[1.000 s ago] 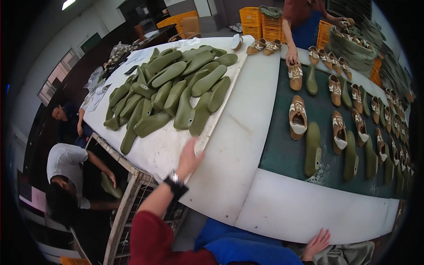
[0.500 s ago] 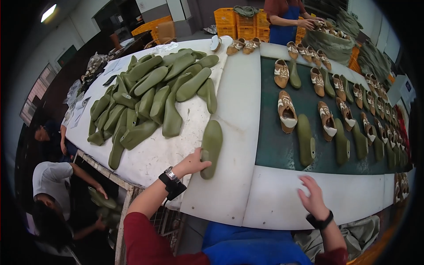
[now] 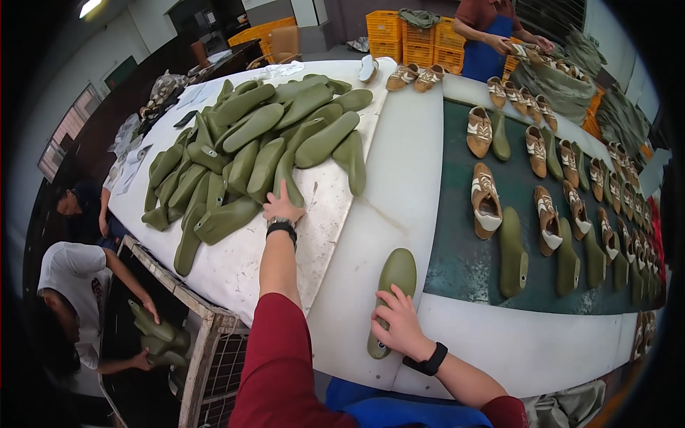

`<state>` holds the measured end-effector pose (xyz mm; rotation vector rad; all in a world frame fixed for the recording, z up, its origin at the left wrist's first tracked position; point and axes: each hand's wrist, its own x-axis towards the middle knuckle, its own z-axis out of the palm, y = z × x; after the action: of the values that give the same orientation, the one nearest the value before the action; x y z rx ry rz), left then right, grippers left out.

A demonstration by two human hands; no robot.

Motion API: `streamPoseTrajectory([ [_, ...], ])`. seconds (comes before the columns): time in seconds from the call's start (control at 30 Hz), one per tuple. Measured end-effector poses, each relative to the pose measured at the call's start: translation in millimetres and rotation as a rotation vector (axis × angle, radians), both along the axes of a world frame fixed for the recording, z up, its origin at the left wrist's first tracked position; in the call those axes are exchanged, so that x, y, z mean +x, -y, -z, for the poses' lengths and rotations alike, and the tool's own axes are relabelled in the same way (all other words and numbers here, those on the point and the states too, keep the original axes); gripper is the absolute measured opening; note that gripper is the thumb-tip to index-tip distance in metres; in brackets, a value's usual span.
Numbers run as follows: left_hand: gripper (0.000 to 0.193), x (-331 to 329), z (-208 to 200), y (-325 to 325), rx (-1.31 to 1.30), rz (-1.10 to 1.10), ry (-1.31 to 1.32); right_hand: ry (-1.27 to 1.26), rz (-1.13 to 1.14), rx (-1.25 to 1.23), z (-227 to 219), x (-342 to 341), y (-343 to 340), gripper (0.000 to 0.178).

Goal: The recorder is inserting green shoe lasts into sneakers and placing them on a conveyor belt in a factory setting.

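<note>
Green shoe lasts lie in a heap at the left. At the heap's near edge, my left hand (image 3: 284, 209) closes round the near end of one shoe last (image 3: 286, 171); its index finger points forward along it. Another shoe last (image 3: 399, 269) lies sole up on the white board in front of me. My right hand (image 3: 401, 321) rests over its near half, with the fingers curled across it. To the right, brown-and-white shoes (image 3: 486, 199) stand in rows beside green lasts (image 3: 512, 250) on a dark green mat (image 3: 457, 267).
The heap rests on a white-covered table (image 3: 267, 260) with a wire-mesh cage (image 3: 221, 371) below its left edge. A co-worker (image 3: 75, 282) handles lasts at the lower left. Across the table, another person (image 3: 489, 43) holds a shoe above a sack (image 3: 553, 89). Orange crates (image 3: 385, 28) are stacked behind.
My left hand has left the single last and moved to the heap. My right hand has come left onto that single last, which now lies nearer to me and farther right.
</note>
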<state>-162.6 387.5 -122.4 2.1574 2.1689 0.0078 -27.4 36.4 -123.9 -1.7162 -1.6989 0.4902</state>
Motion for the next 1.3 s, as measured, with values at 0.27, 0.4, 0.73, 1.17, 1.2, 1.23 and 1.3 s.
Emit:
streamPoseTrajectory([
  [0.27,0.108,-54,5,63,-0.126,0.156,0.495,-0.087,0.016,0.019,12,-7,-11,0.018],
  [0.4,0.081,-48,-8,155,-0.74,-0.054,1.418,-0.091,0.033,0.006,16,4,-9,0.048],
  [0.73,0.075,-12,36,261,-0.407,0.517,1.081,-0.094,0.11,0.075,25,-5,-6,0.056],
  [1.17,0.086,-12,27,328,-0.234,0.565,1.073,0.069,0.227,0.09,17,-11,-4,0.051],
  [1.2,0.086,-13,21,330,-0.277,0.541,1.096,0.103,0.207,0.132,13,-12,-4,0.05],
  [1.23,0.086,-14,21,331,-0.279,0.542,1.097,0.137,0.186,0.173,10,-14,-3,0.049],
  [1.3,0.086,-18,19,333,-0.269,0.526,1.032,0.166,0.155,0.207,4,-16,-3,0.048],
])
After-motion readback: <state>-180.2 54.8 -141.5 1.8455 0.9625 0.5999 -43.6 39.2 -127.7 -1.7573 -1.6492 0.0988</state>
